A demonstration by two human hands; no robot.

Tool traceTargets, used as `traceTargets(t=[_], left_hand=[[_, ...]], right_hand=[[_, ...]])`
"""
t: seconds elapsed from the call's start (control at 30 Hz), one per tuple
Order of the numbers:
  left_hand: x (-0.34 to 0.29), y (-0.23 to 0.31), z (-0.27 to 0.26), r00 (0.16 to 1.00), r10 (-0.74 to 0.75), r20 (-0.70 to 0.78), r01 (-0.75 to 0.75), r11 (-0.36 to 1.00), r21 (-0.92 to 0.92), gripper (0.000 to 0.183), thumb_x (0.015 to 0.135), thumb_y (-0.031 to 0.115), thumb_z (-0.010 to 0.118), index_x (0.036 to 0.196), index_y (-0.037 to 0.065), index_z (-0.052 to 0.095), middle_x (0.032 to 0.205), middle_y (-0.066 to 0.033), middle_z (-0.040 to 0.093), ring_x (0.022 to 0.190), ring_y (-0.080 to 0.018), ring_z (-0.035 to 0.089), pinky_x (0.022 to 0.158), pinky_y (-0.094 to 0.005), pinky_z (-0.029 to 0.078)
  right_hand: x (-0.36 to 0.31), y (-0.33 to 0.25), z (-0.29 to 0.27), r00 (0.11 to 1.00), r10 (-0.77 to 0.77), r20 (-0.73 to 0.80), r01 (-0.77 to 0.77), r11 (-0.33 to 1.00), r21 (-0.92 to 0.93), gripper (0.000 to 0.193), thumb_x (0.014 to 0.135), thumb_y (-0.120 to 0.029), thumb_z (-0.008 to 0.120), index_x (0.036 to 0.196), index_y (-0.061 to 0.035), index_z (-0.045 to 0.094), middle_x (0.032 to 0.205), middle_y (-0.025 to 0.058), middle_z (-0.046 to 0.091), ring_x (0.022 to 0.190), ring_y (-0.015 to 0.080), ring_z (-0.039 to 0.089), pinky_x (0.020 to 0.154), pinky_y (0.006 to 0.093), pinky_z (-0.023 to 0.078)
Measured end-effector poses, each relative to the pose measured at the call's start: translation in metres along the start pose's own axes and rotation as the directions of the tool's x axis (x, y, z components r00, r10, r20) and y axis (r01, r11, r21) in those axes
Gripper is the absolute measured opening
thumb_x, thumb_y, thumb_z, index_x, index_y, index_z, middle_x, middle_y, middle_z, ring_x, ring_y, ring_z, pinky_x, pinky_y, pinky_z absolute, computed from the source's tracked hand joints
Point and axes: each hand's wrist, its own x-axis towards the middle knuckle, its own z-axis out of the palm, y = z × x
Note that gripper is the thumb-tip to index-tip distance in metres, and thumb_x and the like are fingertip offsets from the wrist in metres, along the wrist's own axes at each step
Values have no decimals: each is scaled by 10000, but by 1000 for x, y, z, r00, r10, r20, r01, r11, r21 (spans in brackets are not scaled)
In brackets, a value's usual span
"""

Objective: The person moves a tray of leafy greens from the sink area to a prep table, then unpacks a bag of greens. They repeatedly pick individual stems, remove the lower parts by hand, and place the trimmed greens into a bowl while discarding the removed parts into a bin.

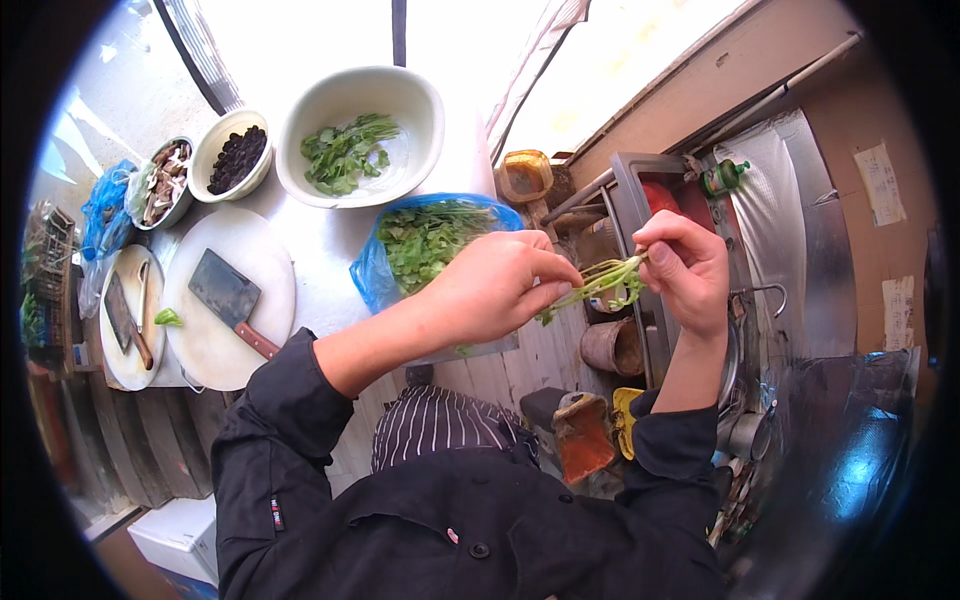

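A sprig of cilantro (612, 278) is stretched between my two hands in front of my body. My left hand (505, 280) is closed round its leafy part, fingers curled with the thumb along the stems. At the root end, my right hand (688, 268) pinches the stems between thumb and fingertips. Below and behind my left hand lies a blue plastic bag (372, 275) full of leafy cilantro (425, 240), partly hidden by that hand. Farther off, a large white bowl (415, 110) holds a smaller heap of picked cilantro (345, 155).
Left on the white table stand a bowl of dark pieces (238, 160) and a bowl of sliced mushrooms (168, 185). A cleaver (225, 288) rests on a round cutting board (215, 365); another knife (122, 310) lies on a smaller board. At right are a metal sink (640, 175) and buckets (612, 348).
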Motion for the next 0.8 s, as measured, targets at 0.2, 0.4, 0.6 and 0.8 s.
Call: traceTargets(t=[0.2,0.4,0.6,0.8], left_hand=[[6,-9,10,999,-36,-25,35,999,-37,199,1019,158,683,1179,81,772,928,-138,667,914,-333,683,830,-448,542],[8,-11,13,998,-30,-60,28,999,-33,220,1020,148,672,1200,84,780,906,-130,659,879,-310,681,810,-434,540],[9,-12,15,997,-51,55,59,984,-165,244,1040,165,671,1225,49,780,1038,-152,758,980,-292,739,898,-417,575],[7,-9,28,942,-184,279,314,774,-549,303,1136,213,570,1296,5,722,1105,-98,791,1043,-169,745,927,-368,587]], right_hand=[[-3,10,-5,1000,7,-14,-7,1000,17,237,1088,-153,704,1161,72,717,954,62,604,662,75,498,557,235,404],[-8,13,-8,999,29,-31,-28,998,62,230,1091,-139,697,1168,77,713,956,59,607,662,67,492,555,232,409],[-9,14,-6,997,69,-45,-64,994,86,220,1095,-125,689,1182,76,710,954,54,614,654,62,486,552,231,411],[-10,19,2,963,186,-194,-159,976,146,171,1072,-93,696,1184,27,743,836,-15,645,619,30,504,531,218,369]])
